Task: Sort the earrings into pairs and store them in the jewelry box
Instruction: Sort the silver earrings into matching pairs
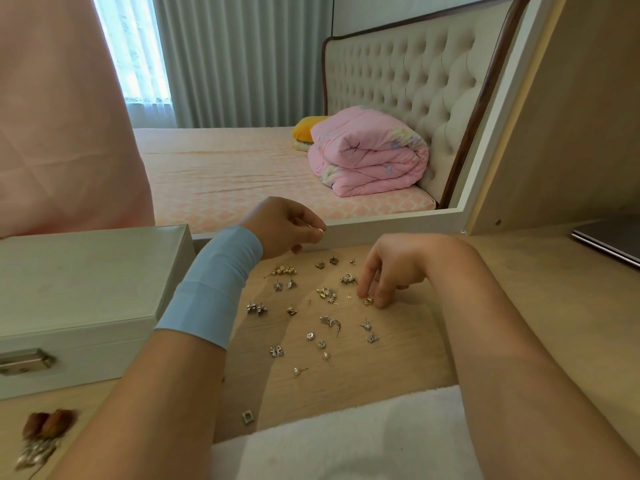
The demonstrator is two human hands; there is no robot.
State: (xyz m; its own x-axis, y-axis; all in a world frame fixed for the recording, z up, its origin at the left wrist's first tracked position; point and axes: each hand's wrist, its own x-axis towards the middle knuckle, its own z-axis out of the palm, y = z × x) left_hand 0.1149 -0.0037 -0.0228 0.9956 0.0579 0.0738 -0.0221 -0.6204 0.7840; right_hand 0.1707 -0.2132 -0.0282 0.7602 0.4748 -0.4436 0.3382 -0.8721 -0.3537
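Observation:
Several small earrings (322,317) lie scattered on the light wooden table (415,341), some in pairs. My left hand (287,226), with a blue band on its wrist, is raised near the mirror's lower edge and pinches a small gold earring (320,231). My right hand (388,268) reaches down to the table, and its fingertips pinch a gold earring (367,301). The white jewelry box (79,299) stands closed at the left, with a metal clasp (24,361) on its front.
A large mirror (311,116) leans behind the table and reflects a bed and a pink quilt. A white towel (346,441) lies at the near edge. Brown hair clips (45,427) sit at the lower left. A dark flat device (609,237) rests at the right.

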